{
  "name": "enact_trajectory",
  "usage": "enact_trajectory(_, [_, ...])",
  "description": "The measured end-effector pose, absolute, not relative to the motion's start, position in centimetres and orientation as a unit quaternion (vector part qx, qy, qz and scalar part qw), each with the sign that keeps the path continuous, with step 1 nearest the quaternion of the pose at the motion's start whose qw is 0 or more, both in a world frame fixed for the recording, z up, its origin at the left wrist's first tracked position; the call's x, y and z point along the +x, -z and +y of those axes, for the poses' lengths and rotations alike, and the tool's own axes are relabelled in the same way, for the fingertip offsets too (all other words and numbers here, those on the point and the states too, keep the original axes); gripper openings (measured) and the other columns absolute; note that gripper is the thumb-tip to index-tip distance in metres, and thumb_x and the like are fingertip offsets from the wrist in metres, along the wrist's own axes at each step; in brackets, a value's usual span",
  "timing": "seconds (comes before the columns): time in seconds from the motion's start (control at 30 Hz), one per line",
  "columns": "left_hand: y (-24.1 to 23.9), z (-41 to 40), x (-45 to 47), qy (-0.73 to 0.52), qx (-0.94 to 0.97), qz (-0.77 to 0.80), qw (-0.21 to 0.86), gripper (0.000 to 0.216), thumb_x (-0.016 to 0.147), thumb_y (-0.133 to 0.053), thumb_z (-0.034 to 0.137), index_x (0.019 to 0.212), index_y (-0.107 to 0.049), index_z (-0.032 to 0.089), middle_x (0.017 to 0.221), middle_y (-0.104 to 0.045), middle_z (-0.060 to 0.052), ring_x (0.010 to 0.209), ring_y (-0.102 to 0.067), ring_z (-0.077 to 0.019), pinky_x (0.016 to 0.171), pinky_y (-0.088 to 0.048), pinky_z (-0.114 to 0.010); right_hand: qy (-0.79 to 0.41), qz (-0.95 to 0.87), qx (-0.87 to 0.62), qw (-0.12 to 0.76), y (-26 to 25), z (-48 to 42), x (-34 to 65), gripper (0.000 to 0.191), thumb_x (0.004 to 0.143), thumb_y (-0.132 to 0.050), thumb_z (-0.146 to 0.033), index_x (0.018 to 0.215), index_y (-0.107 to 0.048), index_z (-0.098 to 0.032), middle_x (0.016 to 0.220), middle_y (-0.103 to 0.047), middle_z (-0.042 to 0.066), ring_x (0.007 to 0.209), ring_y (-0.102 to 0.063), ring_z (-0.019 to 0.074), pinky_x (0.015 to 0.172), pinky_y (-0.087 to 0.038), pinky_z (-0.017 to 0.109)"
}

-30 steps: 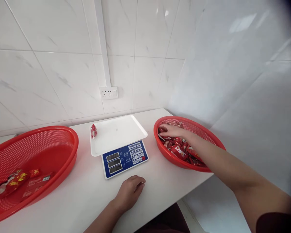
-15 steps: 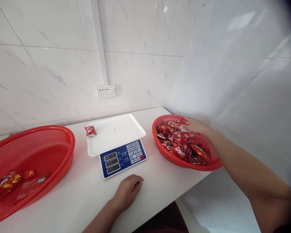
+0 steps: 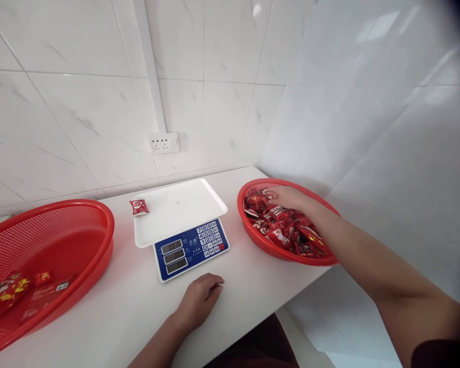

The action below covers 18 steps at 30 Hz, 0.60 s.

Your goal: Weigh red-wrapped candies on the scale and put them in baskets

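Note:
My right hand [image 3: 287,197] reaches into the red perforated basket [image 3: 249,236] at the right. Its fingers touch the heap of small red snack packets [image 3: 279,237]; the fingertips are partly hidden, so a grip does not show. My left hand [image 3: 200,299] rests on the table in front of the scale, fingers loosely curled together and nothing visible in them. A blue and white digital scale [image 3: 193,250] stands between the baskets. One red snack packet [image 3: 139,207] lies at the left edge of its white tray [image 3: 180,207].
At the left stands another red basket [image 3: 109,225], with a few red and gold packages [image 3: 13,292] in its bottom. The white table [image 3: 138,306] meets tiled walls at the back and right. A power socket [image 3: 164,143] is on the back wall.
My right hand has moved left and further in over the packets, away from the basket's far right rim. My left hand stays in place. The view has shifted slightly.

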<state>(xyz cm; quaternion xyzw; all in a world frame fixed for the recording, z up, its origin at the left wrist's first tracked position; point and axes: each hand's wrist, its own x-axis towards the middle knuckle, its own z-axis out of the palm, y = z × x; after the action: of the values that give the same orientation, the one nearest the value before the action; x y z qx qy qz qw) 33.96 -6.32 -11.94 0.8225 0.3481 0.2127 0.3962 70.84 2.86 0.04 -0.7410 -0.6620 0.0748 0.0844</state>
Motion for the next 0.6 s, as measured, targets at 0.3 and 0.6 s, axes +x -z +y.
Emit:
enact_trajectory(0.3, [11.3,-6.3,34.0,-0.191,0.813,0.362,0.414,0.024,0.086,-0.042,0.025,0.100,-0.062,0.023,0.098,-0.066,-0.003,0.082,-0.061,-0.0161,0.073,-0.050,-0.027,-0.185,-0.637,-0.734,0.149,2.3,5.4,67.5,0.027,0.076,-0.063,-0.020,0.103,-0.059,-0.018,0.109,-0.066,0.011,0.099,-0.061,0.0265,0.086,-0.045,0.038])
enact_trajectory(0.6, [11.5,-6.3,34.0,-0.191,0.820,0.349,0.412,0.024,0.086,-0.041,0.023,0.099,-0.062,0.023,0.095,-0.066,-0.003,0.083,-0.061,-0.0167,0.074,-0.049,-0.028,-0.365,-0.571,-0.672,0.299,-2.9,3.6,67.2,0.019,0.086,-0.053,-0.023,0.104,-0.057,-0.017,0.109,-0.065,0.010,0.089,-0.066,0.0172,0.081,-0.055,0.031])
